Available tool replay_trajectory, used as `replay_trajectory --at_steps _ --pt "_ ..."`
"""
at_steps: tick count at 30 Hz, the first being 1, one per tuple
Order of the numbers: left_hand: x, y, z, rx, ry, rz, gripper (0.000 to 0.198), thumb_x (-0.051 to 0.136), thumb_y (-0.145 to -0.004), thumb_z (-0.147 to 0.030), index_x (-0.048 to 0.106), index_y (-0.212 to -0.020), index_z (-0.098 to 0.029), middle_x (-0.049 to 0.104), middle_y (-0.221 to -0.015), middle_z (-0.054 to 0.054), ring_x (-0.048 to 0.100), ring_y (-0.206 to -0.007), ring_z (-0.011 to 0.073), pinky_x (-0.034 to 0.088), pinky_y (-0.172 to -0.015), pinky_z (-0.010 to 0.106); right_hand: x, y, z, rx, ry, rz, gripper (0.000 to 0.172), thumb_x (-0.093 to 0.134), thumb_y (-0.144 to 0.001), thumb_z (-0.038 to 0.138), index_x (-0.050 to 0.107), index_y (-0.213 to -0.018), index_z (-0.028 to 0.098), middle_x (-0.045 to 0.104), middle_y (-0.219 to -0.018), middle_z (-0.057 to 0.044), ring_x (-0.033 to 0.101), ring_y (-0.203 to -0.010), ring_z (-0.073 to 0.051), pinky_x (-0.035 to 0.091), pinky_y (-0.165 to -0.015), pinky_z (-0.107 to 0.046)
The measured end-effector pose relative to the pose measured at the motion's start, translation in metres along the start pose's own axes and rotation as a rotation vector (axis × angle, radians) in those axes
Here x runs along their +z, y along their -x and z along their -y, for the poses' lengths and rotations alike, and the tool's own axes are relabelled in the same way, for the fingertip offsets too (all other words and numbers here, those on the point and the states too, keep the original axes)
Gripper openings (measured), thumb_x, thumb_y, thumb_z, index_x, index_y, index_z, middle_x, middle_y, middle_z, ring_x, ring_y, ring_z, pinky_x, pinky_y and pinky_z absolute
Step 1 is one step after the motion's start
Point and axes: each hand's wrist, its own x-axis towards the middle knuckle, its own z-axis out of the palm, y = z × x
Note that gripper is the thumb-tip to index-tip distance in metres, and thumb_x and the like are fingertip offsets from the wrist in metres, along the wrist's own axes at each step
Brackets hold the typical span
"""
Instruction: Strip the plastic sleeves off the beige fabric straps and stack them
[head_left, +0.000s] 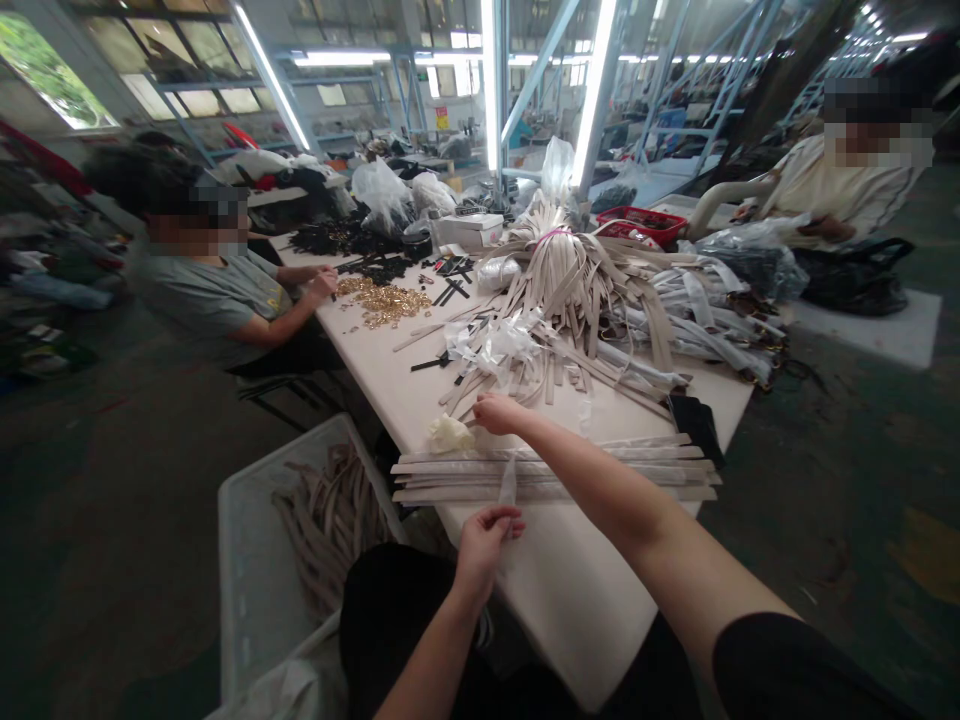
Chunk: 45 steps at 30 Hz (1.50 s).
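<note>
- Beige flat straps point(555, 468) are lying in a loose bundle across the near end of the table, their long axis running sideways in front of the person.
- The left hand point(484, 545) is resting at the bundle's near edge, its fingers closing in a pinch on a clear plastic strip point(508, 482).
- The right hand point(499, 412) is reaching over the bundle, its forearm crossing above the straps, its fingers lying open just past their far edge, beside a crumpled cream bag point(450, 435).
- A white table point(577, 610) is carrying heaps of similar straps and gold buckles point(382, 302).
- One co-worker point(202, 300) is sorting at the table's far left side, another point(840, 180) is sitting at far right, and a white plastic crate point(244, 560) of straps is standing on the workshop floor at the person's left.
</note>
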Motion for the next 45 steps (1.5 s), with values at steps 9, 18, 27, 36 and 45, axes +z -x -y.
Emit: replay_trajectory --at_steps 9,18,27,36,45 --pt "0.003 -0.023 -0.015 0.074 0.179 0.050 0.076 0.082 -0.070 -0.021 0.048 -0.138 -0.022 0.070 -0.116 0.013 0.072 -0.096 0.0237 0.056 -0.087 0.037 -0.107 0.087 0.003 0.101 -0.261 -0.674 0.028 0.041 -0.098 0.021 0.052 -0.123 0.017 0.069 -0.093 -0.006 0.061 -0.080 -0.020 0.041 -0.074 -0.027" --pt "0.027 -0.051 -0.029 0.112 0.309 -0.006 0.051 0.083 -0.073 -0.024 0.055 -0.114 -0.017 0.073 -0.093 0.008 0.072 -0.083 0.0156 0.056 -0.081 0.028 -0.024 0.189 0.035 0.408 -1.061 -0.482 0.018 0.047 -0.092 0.039 0.052 -0.097 0.023 0.064 -0.066 0.003 0.053 -0.042 -0.012 0.037 -0.041 -0.020" --pt "0.052 -0.043 -0.025 0.225 0.250 -0.042 0.055 0.087 -0.066 -0.026 0.056 -0.110 -0.015 0.068 -0.078 0.002 0.067 -0.069 0.0124 0.052 -0.071 0.026 0.051 0.205 0.062 0.610 -1.054 -0.606 0.038 0.066 -0.081 0.050 0.073 -0.092 0.014 0.070 -0.072 -0.006 0.063 -0.065 -0.019 0.048 -0.061 -0.028" --pt "0.045 -0.034 -0.020 -0.098 0.390 0.054 0.028 0.080 -0.076 -0.028 0.058 -0.088 -0.015 0.067 -0.077 0.006 0.066 -0.067 0.0139 0.054 -0.064 0.025 0.058 0.197 0.063 0.647 -1.125 -0.694 0.032 0.067 -0.079 0.044 0.073 -0.073 0.013 0.070 -0.066 -0.007 0.062 -0.062 -0.018 0.047 -0.062 -0.028" --pt "0.049 -0.020 -0.023 -0.242 0.287 0.240 0.033 0.083 -0.073 -0.034 0.071 -0.093 -0.010 0.069 -0.084 0.008 0.058 -0.057 0.0086 0.046 -0.052 0.020 0.061 0.195 0.062 0.668 -1.147 -0.754 0.040 0.066 -0.081 0.053 0.069 -0.070 0.015 0.069 -0.067 -0.007 0.063 -0.063 -0.019 0.049 -0.062 -0.028"
